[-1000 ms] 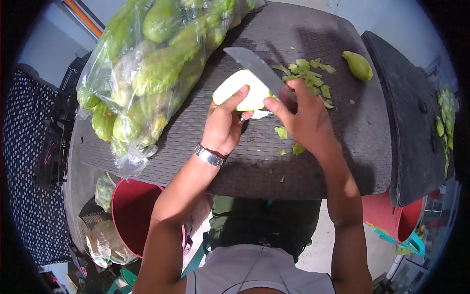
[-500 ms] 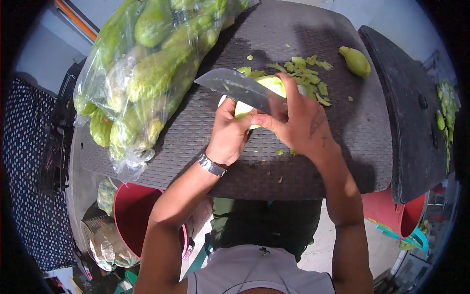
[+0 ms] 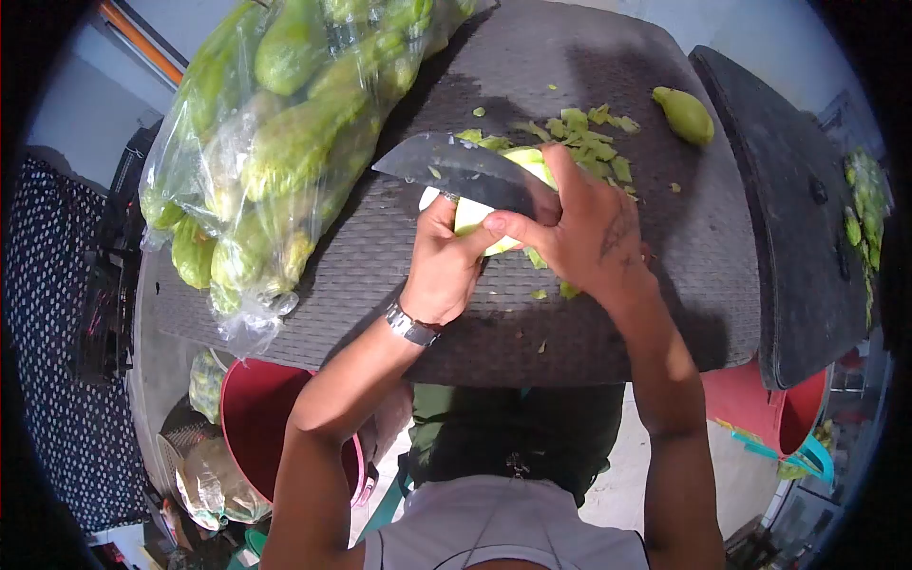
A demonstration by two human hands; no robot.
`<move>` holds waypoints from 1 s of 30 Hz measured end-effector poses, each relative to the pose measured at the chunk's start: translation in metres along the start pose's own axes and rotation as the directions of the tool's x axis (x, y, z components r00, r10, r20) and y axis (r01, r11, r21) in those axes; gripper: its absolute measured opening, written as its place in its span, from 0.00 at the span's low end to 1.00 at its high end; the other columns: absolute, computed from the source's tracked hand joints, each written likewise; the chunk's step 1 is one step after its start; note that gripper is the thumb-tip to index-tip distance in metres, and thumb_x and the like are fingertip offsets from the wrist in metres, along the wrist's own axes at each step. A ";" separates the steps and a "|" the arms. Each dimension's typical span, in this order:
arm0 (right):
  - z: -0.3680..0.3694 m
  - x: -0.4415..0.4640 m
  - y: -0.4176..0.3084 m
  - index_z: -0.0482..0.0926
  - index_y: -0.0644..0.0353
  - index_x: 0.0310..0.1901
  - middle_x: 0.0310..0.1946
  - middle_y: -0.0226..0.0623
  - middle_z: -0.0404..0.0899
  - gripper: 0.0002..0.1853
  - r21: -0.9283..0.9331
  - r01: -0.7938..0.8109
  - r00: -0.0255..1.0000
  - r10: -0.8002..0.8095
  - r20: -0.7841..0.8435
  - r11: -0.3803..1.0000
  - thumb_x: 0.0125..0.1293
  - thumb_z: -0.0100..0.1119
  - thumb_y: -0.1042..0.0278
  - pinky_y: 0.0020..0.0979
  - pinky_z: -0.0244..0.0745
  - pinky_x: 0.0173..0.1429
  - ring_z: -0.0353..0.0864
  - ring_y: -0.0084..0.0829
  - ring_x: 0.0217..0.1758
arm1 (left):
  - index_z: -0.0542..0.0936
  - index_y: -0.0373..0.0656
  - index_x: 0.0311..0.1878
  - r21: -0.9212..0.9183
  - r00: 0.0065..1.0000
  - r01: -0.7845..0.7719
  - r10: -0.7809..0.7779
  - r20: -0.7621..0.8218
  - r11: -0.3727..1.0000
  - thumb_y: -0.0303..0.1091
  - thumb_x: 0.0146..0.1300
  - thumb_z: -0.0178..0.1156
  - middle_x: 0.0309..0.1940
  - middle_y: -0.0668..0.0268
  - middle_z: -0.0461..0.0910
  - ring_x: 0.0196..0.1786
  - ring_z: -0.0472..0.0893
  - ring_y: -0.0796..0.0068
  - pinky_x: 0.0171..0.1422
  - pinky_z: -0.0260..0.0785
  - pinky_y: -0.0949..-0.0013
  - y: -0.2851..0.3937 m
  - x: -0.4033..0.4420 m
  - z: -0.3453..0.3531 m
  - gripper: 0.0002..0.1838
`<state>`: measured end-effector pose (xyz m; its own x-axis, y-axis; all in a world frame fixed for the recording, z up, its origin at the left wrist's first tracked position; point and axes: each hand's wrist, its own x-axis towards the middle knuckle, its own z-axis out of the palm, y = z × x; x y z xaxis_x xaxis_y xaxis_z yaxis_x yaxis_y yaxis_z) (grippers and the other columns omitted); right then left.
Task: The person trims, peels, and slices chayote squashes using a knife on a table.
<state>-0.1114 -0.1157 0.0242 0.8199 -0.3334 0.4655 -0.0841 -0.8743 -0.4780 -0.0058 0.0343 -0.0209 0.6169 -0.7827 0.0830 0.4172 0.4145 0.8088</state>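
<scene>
Resting w/in curled fingers, part-peeled veg was held by L hand; R hand gripped knife, blade just by L fingers. Peelings lay just past R fingers; plastic bag left of L ones.

Along the left edge of the frame, a black cloth with small pale spots is seen, and a slanting orange pole can be made out in the upper left. At the lower left, a round red bucket is flanked by a crumpled translucent plastic bag. At the right, a flat black panel is seen above a red container with a teal handle.
</scene>
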 end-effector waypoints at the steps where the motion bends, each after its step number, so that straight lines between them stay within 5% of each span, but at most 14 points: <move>1: -0.002 0.001 -0.001 0.75 0.61 0.53 0.27 0.44 0.85 0.37 0.031 -0.039 0.999 0.038 0.036 0.999 0.61 0.74 0.33 0.48 0.81 0.39 0.89 0.49 0.33 | 0.79 0.38 0.64 -0.010 1.000 0.010 -0.010 0.014 1.000 0.17 0.70 0.65 0.55 0.65 0.85 0.57 0.85 0.75 0.59 0.81 0.68 0.001 -0.001 0.000 0.20; 5: -0.002 0.008 0.009 0.75 0.62 0.50 0.28 0.46 0.85 0.32 0.242 -0.209 0.973 0.226 -0.046 0.948 0.68 0.70 0.37 0.47 0.80 0.39 0.89 0.50 0.33 | 0.75 0.40 0.73 0.218 1.000 0.006 -0.009 0.011 0.976 0.20 0.67 0.71 0.57 0.65 0.84 0.59 0.83 0.76 0.62 0.81 0.66 -0.003 -0.005 0.006 0.32; 11: -0.012 0.012 0.053 0.76 0.62 0.54 0.38 0.53 0.88 0.25 0.395 -0.464 0.885 0.437 0.162 0.793 0.77 0.59 0.44 0.48 0.79 0.51 0.89 0.58 0.45 | 0.78 0.36 0.62 0.072 0.998 0.062 -0.062 -0.002 0.995 0.20 0.62 0.75 0.55 0.59 0.85 0.56 0.85 0.72 0.52 0.85 0.66 0.002 -0.003 0.023 0.26; 13: -0.010 0.011 0.060 0.76 0.62 0.54 0.39 0.55 0.87 0.25 0.343 -0.509 0.858 0.497 0.130 0.789 0.79 0.56 0.44 0.50 0.78 0.55 0.88 0.60 0.49 | 0.77 0.36 0.61 0.094 0.996 0.090 -0.089 -0.021 0.992 0.19 0.60 0.76 0.54 0.58 0.85 0.52 0.87 0.71 0.48 0.86 0.66 0.004 0.001 0.014 0.27; 16: -0.013 0.010 0.063 0.75 0.63 0.55 0.40 0.59 0.87 0.25 0.138 -0.553 0.833 0.549 0.070 0.822 0.79 0.54 0.44 0.51 0.77 0.59 0.87 0.62 0.51 | 0.77 0.40 0.60 0.227 0.987 0.156 -0.143 -0.071 0.961 0.18 0.60 0.74 0.55 0.59 0.85 0.54 0.87 0.68 0.54 0.87 0.60 0.010 0.006 0.001 0.26; 19: -0.012 0.009 0.070 0.74 0.64 0.55 0.42 0.60 0.87 0.27 0.038 -0.589 0.808 0.587 0.055 0.807 0.79 0.54 0.43 0.51 0.77 0.59 0.87 0.62 0.52 | 0.76 0.35 0.63 0.124 0.988 0.052 -0.033 -0.148 0.991 0.17 0.58 0.76 0.51 0.57 0.87 0.48 0.89 0.69 0.46 0.86 0.66 0.015 0.009 0.003 0.30; 21: -0.010 0.010 0.074 0.74 0.65 0.55 0.44 0.58 0.88 0.29 0.067 -0.587 0.809 0.586 0.035 0.806 0.78 0.56 0.41 0.52 0.77 0.58 0.87 0.62 0.51 | 0.78 0.36 0.62 0.016 0.979 0.094 -0.089 -0.184 0.995 0.26 0.64 0.74 0.52 0.57 0.87 0.50 0.89 0.68 0.52 0.85 0.64 0.019 0.010 0.001 0.24; 24: -0.016 0.015 0.064 0.75 0.62 0.54 0.40 0.46 0.85 0.29 0.271 -0.700 0.710 0.684 0.166 0.661 0.78 0.56 0.37 0.44 0.78 0.46 0.85 0.46 0.41 | 0.80 0.40 0.62 -0.210 0.949 0.187 -0.232 -0.212 0.960 0.41 0.71 0.69 0.53 0.61 0.87 0.54 0.88 0.68 0.63 0.81 0.61 0.022 0.010 0.000 0.22; 27: -0.035 0.017 0.048 0.75 0.58 0.56 0.28 0.26 0.72 0.27 0.569 -0.729 0.670 0.566 0.480 0.381 0.80 0.54 0.38 0.25 0.64 0.24 0.64 0.18 0.20 | 0.80 0.45 0.59 -0.317 0.943 0.231 -0.292 -0.160 0.920 0.50 0.73 0.65 0.51 0.65 0.87 0.51 0.87 0.61 0.64 0.79 0.47 0.017 0.014 -0.018 0.21; 30: -0.038 0.013 0.078 0.77 0.57 0.63 0.35 0.34 0.81 0.30 0.698 -0.711 0.698 0.208 0.685 0.087 0.79 0.55 0.37 0.29 0.79 0.33 0.85 0.25 0.37 | 0.78 0.41 0.63 -0.393 0.906 0.227 -0.341 -0.252 0.891 0.52 0.77 0.56 0.55 0.56 0.85 0.57 0.85 0.50 0.64 0.76 0.34 0.025 0.013 0.004 0.25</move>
<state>-0.1288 -0.2012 0.0208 0.9430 -0.1726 -0.2846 -0.1947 0.4074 -0.8923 0.0099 0.0322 0.0030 0.5843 -0.7333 -0.3476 0.7738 0.3744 0.5109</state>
